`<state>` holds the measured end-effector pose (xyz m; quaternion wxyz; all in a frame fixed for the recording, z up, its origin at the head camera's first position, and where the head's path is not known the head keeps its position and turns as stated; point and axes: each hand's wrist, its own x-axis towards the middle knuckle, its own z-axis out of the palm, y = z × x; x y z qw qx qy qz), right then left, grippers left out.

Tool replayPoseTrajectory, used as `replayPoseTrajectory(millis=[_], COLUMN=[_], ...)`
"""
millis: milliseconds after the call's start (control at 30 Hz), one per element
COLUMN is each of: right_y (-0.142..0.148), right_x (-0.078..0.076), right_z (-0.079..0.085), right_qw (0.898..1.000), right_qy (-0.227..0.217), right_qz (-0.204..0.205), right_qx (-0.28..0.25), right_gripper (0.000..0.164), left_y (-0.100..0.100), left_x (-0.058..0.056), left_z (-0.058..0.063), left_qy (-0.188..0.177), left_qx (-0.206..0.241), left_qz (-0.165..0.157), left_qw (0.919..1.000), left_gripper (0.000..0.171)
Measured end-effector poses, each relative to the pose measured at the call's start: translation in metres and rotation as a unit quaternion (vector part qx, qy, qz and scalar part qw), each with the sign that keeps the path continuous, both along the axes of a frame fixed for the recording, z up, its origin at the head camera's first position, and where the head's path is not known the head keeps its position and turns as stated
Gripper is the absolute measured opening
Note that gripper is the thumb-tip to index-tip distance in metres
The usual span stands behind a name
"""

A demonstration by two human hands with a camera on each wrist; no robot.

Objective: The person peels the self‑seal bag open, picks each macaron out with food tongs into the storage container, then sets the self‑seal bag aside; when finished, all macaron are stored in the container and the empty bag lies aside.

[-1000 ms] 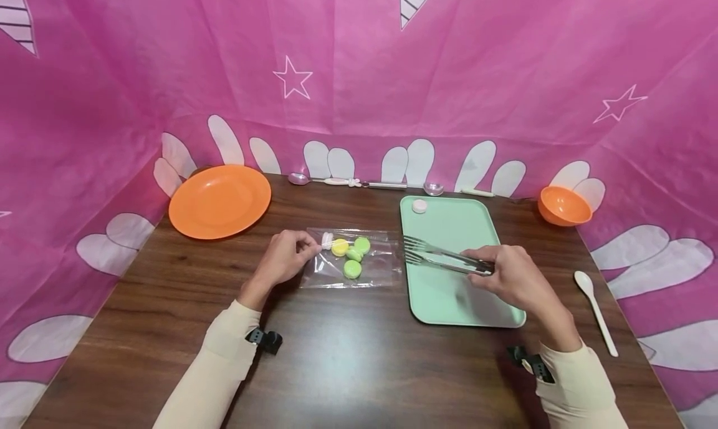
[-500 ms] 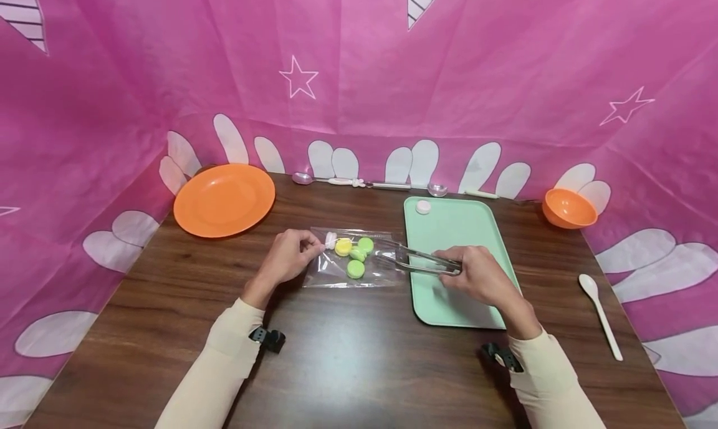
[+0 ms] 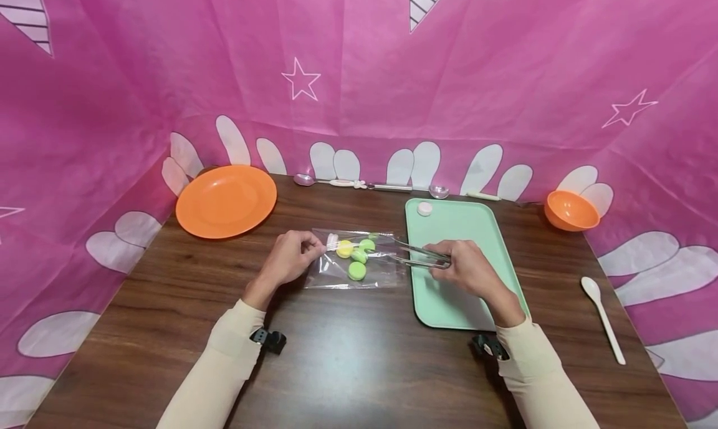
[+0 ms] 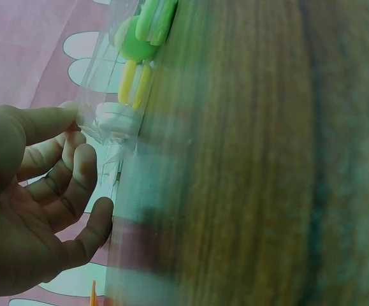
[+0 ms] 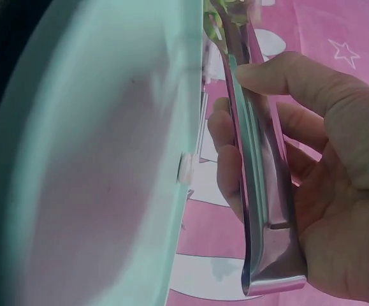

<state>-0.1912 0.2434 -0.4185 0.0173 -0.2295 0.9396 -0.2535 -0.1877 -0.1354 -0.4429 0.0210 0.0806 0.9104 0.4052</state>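
My left hand (image 3: 288, 256) pinches the left end of a clear plastic bag (image 3: 387, 278) between thumb and fingertips. Inside the bag are a pale macaron (image 4: 117, 118) near that hand, a yellow macaron (image 3: 344, 249), and green macarons (image 3: 356, 270) to the right of it. With my right hand (image 3: 468, 267) I grip metal tongs (image 5: 273, 166), thumb on one arm and fingers on the other. The tong tips reach into the bag from its right end, right at the upper green macaron (image 3: 367, 245). A pale pink macaron (image 3: 424, 209) sits on the mint-green tray (image 3: 462, 310).
An orange plate (image 3: 227, 201) is at back left, an orange bowl (image 3: 571, 211) at back right. Spoons (image 3: 304, 179) and other utensils line the back edge. A white spoon (image 3: 603, 320) lies right of the tray. Pink printed cloth (image 3: 359, 55) walls the table.
My right hand has moved left across the tray, carrying the tongs from above it into the bag beside the green macarons. My left hand still holds the bag's end.
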Motion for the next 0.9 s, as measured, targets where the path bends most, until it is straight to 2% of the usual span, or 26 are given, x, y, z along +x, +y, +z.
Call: replayPoseTrajectory(millis=[300,500,733,900], right_y=[0.007,0.026,0.053,0.057], right_x=[0.006,0.015,0.023,0.024], right_z=[0.001,0.003,0.012,0.013], right_qw=[1.000,0.999,0.996,0.998], right_qy=[-0.007,-0.025,-0.032,-0.037], right_qz=[-0.011,-0.023,-0.078,-0.054], right_qx=[-0.009,-0.011,-0.014,-0.012], right_gripper=[0.039,0.038,0.041,0.041], left_y=[0.000,0.001,0.000,0.000], left_x=[-0.001,0.001,0.001,0.001], left_z=[0.000,-0.001,-0.002,-0.002], left_qy=[0.009,0.013,0.014,0.012], left_qx=[0.002,0.001,-0.001,0.001], left_qz=[0.001,0.002,0.003,0.000], left_qw=[1.0000,0.9999,0.9999,0.9999], left_gripper=[0.010,0.011,0.012,0.012])
